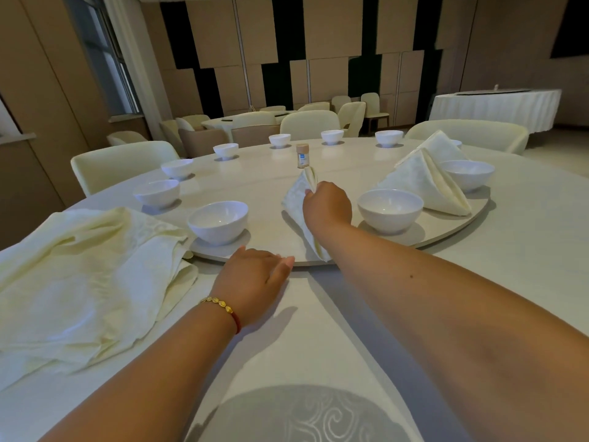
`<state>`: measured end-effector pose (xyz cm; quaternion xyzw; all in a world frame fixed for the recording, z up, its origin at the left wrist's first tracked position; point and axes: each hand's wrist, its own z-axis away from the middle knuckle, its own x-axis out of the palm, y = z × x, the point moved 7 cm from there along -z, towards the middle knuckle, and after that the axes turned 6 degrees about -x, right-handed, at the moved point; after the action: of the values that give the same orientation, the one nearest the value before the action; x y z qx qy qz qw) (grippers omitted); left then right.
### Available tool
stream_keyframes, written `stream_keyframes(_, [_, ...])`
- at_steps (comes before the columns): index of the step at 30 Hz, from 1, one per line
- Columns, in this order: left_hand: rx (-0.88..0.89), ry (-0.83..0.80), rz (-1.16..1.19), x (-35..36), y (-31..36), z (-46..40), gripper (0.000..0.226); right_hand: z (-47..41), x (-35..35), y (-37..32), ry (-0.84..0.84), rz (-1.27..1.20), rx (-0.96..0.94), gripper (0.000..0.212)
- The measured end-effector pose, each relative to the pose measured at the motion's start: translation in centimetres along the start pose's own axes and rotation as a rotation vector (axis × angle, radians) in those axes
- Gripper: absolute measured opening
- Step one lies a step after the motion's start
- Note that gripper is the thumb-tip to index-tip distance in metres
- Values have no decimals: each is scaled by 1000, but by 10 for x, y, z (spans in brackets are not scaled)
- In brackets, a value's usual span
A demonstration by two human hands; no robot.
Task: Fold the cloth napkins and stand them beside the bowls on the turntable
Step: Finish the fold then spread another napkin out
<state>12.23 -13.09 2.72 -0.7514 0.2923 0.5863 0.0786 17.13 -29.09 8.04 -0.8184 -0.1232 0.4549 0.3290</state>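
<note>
Napkin going up on the turntable, right fingers (308,192) pinching its peak.

The right hand (326,204) holds the folded napkin (298,199) upright on the turntable (271,224), between the two near bowls. The left hand (251,275) lies flat, fingers straight, touching the turntable's front rim. This looks like the standing step: next she likely lets go gently, then takes a cloth from the pile (86,282) left of the turntable on the worktop (526,250).

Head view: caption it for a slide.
Right hand stands a folded napkin between two bowls while left hand touches the turntable rim.
</note>
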Motion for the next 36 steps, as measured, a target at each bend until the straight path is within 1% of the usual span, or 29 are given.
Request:
stream_keyframes(2, [15, -21, 3, 2, 3, -4, 56, -3, 0, -1, 33, -18, 11, 35])
stream_keyframes(5, [-5, -27, 15, 5, 7, -12, 81, -2, 2, 3, 72, 6, 33, 38])
stream_keyframes(6, [-21, -37, 44, 4, 9, -16, 86, -2, 2, 6, 80, 10, 41, 38])
stream_keyframes(8, [-89, -67, 189, 2, 10, -23, 78, 0, 3, 13, 71, 4, 48, 35])
stream_keyframes(10, [-176, -97, 390, 1, 11, -32, 62, 0, 3, 20, 31, -13, 39, 35])
stream_keyframes(12, [-212, -103, 527, 5, 15, -42, 52, 1, 2, 23, -33, -25, 3, 41])
stream_keyframes(16, [-242, -48, 729, 12, 26, -57, 62, 16, -9, 33, -108, 49, -164, 59])
stream_keyframes(19, [-203, -29, 927, 16, 42, -63, 54, 34, -19, 47, -89, -21, -261, 61])
stream_keyframes(22, [-106, -15, 911, 21, 57, -69, 52, 44, -21, 56, -103, -93, -327, 58])
stream_keyframes(24, [-93, -1, 852, 26, 62, -72, 50, 45, -20, 58, -119, -111, -357, 54])
stream_keyframes(27, [-75, 16, 768, 31, 66, -73, 61, 46, -21, 60, -107, -83, -377, 52])
stream_keyframes(30, [-43, 41, 741, 28, 72, -70, 39, 45, -23, 65, -70, 2, -331, 53])
stream_keyframes(31, [-42, 51, 742, 27, 73, -69, 38, 44, -25, 68, -45, 32, -309, 53])
stream_keyframes(33, [-50, 64, 728, 28, 74, -70, 44, 42, -30, 71, 4, 78, -272, 55])
stream_keyframes(36, [-52, 72, 687, 32, 74, -72, 48, 41, -35, 77, 35, 145, -212, 65])
